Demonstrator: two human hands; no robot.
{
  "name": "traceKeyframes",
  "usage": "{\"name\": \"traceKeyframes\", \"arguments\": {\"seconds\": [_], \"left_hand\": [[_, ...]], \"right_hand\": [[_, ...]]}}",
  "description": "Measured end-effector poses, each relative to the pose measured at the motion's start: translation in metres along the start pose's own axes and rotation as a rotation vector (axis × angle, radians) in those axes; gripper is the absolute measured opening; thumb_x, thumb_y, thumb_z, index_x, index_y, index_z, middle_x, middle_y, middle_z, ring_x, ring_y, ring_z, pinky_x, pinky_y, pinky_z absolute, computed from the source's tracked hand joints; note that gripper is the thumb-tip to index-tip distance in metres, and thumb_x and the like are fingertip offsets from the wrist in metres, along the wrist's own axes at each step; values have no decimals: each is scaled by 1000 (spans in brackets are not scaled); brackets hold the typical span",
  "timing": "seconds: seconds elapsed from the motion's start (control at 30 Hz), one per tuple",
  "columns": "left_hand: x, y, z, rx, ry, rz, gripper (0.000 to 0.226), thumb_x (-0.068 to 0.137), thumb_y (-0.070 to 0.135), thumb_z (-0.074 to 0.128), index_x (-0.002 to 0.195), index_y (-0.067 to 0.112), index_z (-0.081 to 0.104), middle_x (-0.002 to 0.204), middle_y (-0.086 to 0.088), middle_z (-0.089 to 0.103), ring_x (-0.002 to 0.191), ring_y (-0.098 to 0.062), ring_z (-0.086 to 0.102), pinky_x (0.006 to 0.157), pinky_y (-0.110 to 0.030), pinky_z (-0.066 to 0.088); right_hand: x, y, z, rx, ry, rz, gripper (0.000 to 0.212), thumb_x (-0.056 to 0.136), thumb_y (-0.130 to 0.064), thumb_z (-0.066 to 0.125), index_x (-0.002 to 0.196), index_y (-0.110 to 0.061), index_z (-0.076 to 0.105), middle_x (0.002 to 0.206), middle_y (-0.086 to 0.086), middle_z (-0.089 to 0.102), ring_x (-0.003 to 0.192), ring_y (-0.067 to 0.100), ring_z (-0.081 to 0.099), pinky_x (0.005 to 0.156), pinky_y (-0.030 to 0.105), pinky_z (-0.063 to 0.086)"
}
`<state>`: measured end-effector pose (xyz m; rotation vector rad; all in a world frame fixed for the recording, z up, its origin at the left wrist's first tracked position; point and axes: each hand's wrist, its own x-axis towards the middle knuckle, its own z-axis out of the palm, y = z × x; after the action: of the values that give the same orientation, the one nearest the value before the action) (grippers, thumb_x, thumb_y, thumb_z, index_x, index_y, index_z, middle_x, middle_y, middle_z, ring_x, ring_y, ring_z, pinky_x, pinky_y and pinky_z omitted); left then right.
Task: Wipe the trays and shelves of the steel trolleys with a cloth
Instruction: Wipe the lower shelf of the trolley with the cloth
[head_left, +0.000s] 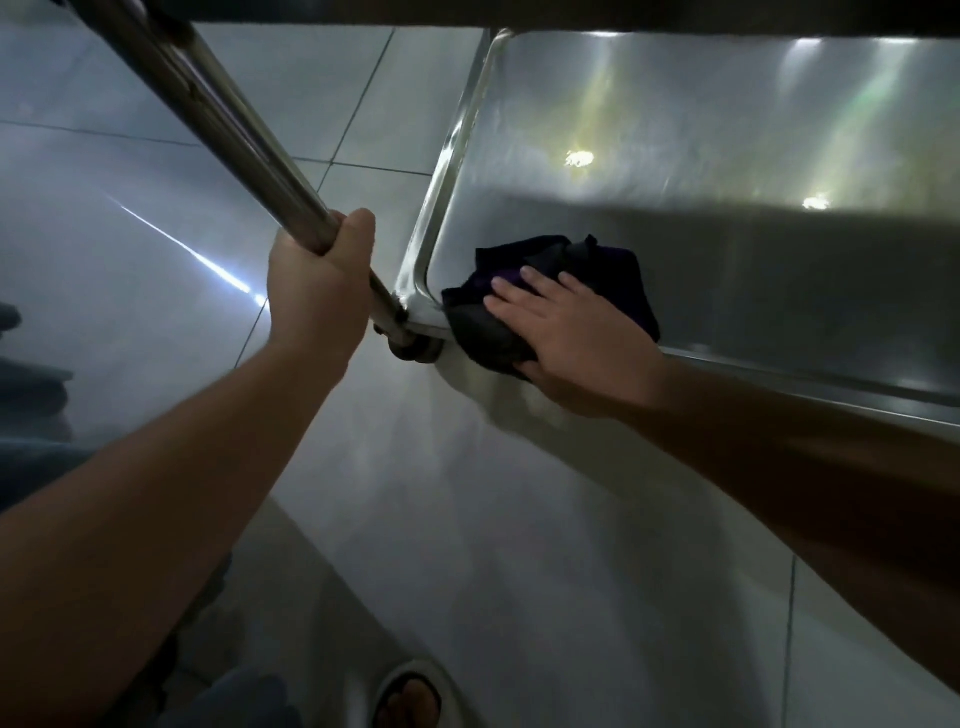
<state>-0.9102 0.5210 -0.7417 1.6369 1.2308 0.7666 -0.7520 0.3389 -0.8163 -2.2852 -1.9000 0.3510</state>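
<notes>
Cloth (561, 291) lies bunched up on the near left corner of the low steel shelf (727, 156), and part of it hangs over the near rim. It is dark, with a bit of purple showing. In the head view, the right hand (566, 338) rests flat on top of the cloth with its fingers straight and a little spread, pressing it down. The left hand (317, 291) is wrapped tight around the trolley's steel post (234, 124), which slants down to the shelf corner just beside the cloth. A wheel (415, 351) shows under that corner. To do this wipe well, the person should probably keep the palm flat, press evenly, and push the cloth right into the curved corner where dirt can hide, while the left hand keeps the trolley from rolling. The shelf's long side seems to run from the near left corner off to the right, so long strokes that way would likely cover it best. The cloth is a rough lump, so it does not point any clear way. A sandaled foot (408, 699) stands on the tiled floor (467, 519) below.
</notes>
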Motion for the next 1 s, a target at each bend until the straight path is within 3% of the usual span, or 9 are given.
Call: {"name": "traceKeyframes", "arguments": {"seconds": [0.07, 0.17, 0.27, 0.4, 0.47, 0.57, 0.7, 0.87, 1.0], "left_hand": [[-3, -4, -1, 82, 16, -28, 49, 75, 57, 73, 109, 25, 58, 93, 8, 65, 74, 3, 63, 60, -18, 51], [-29, -32, 0, 392, 0, -208, 65, 76, 54, 81, 122, 16, 57, 116, -7, 61, 102, -23, 63, 73, -36, 53], [-75, -56, 9, 659, -421, -362, 30, 91, 40, 78, 106, 16, 68, 101, -8, 70, 91, -27, 66, 67, -34, 51], [-110, -48, 36, 880, -902, 262, 7, 96, 35, 70, 103, 33, 67, 100, 12, 66, 91, -11, 66, 73, -26, 52], [-120, -35, 56, 874, -934, 647, 26, 95, 32, 70, 120, 27, 66, 117, 7, 63, 105, -16, 62, 85, -32, 54], [-134, -13, 85, 871, -870, 963, 50, 88, 28, 72, 136, 16, 61, 134, -4, 60, 121, -26, 57, 100, -41, 51], [-153, 1, 113, 910, -851, 981, 84, 90, 30, 73, 163, 12, 36, 170, -5, 34, 157, -25, 31, 120, -42, 32], [-165, 2, 151, 1041, -946, 1030, 94, 100, 42, 58, 169, 19, -2, 176, 1, -13, 162, -16, -14, 132, -35, -1], [-185, 10, 185, 1031, -963, 1108, 94, 99, 43, 58, 169, 13, 3, 176, -5, -9, 163, -21, -9, 130, -33, -7]], "right_hand": [[-15, 14, -1, -26, -24, 11, 71, 105, -44, 49, 166, -31, 15, 174, -8, 13, 160, 19, 8, 129, 42, 6], [-44, 36, -2, -36, -42, 21, 75, 105, -43, 52, 166, -31, 12, 174, -9, 8, 161, 17, 3, 128, 39, -1], [-76, 58, -4, -53, -21, 33, 79, 102, -40, 58, 167, -30, 14, 174, -8, 10, 161, 18, 4, 125, 35, -6], [-114, 87, -6, -89, -37, 52, 86, 100, -39, 63, 166, -31, 9, 174, -9, 9, 160, 18, 3, 124, 37, -4], [-132, 101, -7, -95, -52, 74, 87, 100, -40, 61, 166, -32, 5, 173, -11, 5, 160, 15, -2, 124, 37, -4], [-157, 120, -7, -97, -64, 92, 82, 102, -44, 53, 166, -34, 3, 173, -13, 0, 159, 12, -9, 126, 38, -5], [-192, 144, -10, -124, -56, 116, 75, 105, -51, 44, 165, -35, 1, 171, -14, -5, 158, 13, -11, 128, 38, -4], [-239, 175, -20, -149, -62, 132, 73, 105, -54, 39, 161, -37, -4, 171, -12, -3, 158, 15, -8, 128, 40, 1], [-275, 197, -30, -167, -89, 172, 70, 103, -58, 31, 162, -36, -1, 171, -10, 1, 159, 17, -4, 129, 43, 6]]}}
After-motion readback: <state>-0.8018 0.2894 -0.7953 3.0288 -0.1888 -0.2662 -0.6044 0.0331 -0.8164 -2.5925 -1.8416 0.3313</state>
